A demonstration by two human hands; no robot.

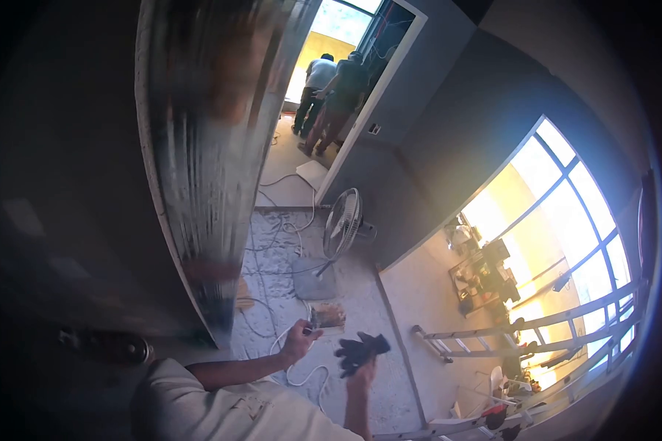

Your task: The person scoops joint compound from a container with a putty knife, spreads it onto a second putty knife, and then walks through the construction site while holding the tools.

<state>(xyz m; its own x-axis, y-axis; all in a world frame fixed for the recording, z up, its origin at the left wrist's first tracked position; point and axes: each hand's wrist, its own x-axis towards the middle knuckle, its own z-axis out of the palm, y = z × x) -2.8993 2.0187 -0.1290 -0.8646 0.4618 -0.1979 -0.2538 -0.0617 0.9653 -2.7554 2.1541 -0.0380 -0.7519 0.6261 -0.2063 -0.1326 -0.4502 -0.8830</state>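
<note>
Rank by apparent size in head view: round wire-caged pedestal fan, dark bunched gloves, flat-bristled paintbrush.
1. Round wire-caged pedestal fan, largest though farthest.
2. Dark bunched gloves in the right hand.
3. Flat-bristled paintbrush in the left hand; close to the gloves, ranking unsure.

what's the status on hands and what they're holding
Left hand gripping paintbrush. Right hand holding black gloves. Fan and cables on floor ahead.
</note>
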